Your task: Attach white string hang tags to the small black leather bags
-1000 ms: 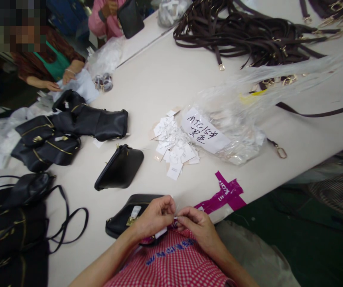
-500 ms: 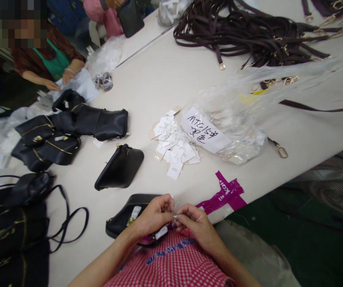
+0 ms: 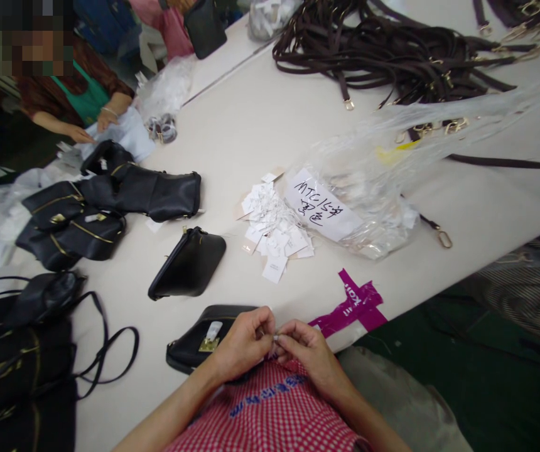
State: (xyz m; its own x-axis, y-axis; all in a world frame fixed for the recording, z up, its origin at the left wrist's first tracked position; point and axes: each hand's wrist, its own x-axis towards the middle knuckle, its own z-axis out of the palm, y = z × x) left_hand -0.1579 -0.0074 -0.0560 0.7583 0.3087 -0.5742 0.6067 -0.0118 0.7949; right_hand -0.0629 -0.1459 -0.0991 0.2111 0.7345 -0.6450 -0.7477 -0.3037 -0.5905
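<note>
My left hand [image 3: 246,339] and my right hand [image 3: 302,345] meet in front of the red checked apron [image 3: 274,408]. Both are closed in a pinch, fingertips almost touching, around a small white piece of tag string [image 3: 275,338]. It is too small to make out fully. Partly under my left hand and forearm lies a black handbag [image 3: 189,345] with a gold clasp [image 3: 209,344] and a white wrap on it. Beyond it on the table a second small black bag [image 3: 194,263] rests on its side. A pile of white paper tags [image 3: 274,232] lies farther ahead.
Purple tape [image 3: 357,307] sticks to the table's near edge. A labelled clear plastic bag [image 3: 368,220] lies beside the tags. Dark straps [image 3: 383,56] are heaped at the back, and several black bags [image 3: 72,220] at the left. A co-worker [image 3: 86,94] handles plastic at far left.
My hands keep the same pinch and have shifted only slightly. A white-wrapped part seen below my left hand before is now out of sight.
</note>
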